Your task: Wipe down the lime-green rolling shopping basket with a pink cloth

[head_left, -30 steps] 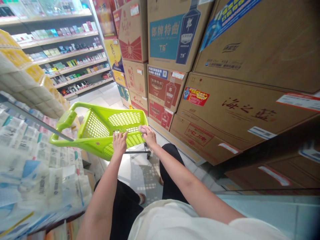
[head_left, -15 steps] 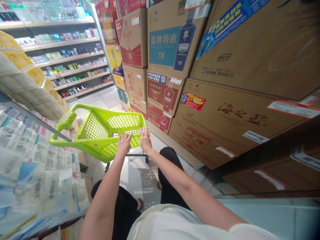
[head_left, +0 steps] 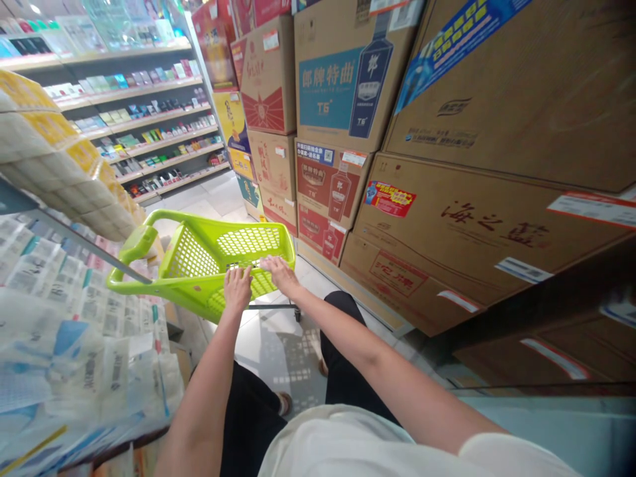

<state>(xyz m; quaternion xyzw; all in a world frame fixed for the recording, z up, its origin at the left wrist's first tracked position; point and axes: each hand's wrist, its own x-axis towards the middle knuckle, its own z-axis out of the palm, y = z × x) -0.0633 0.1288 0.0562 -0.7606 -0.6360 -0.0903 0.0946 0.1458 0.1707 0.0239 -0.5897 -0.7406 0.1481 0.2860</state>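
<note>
Green cart left of centre on pale tile floor; lattice shadow at lower centre. Left hand and right hand on its near rim, fingers draped over (undersides hidden, can't tell if they pinch). Around it: stacked cartons with red or blue print along the right, plastic-wrapped packs down the left, shelves of small goods at upper left.

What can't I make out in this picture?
All in the head view:
Inside of the green cart: partly hidden by its near wall, left hand and right hand.
Right fingers: blurred, so their grip is unclear.
Price tags: too small to read.
Large upper-right carton: cut off by the picture's top and right edges.
</note>
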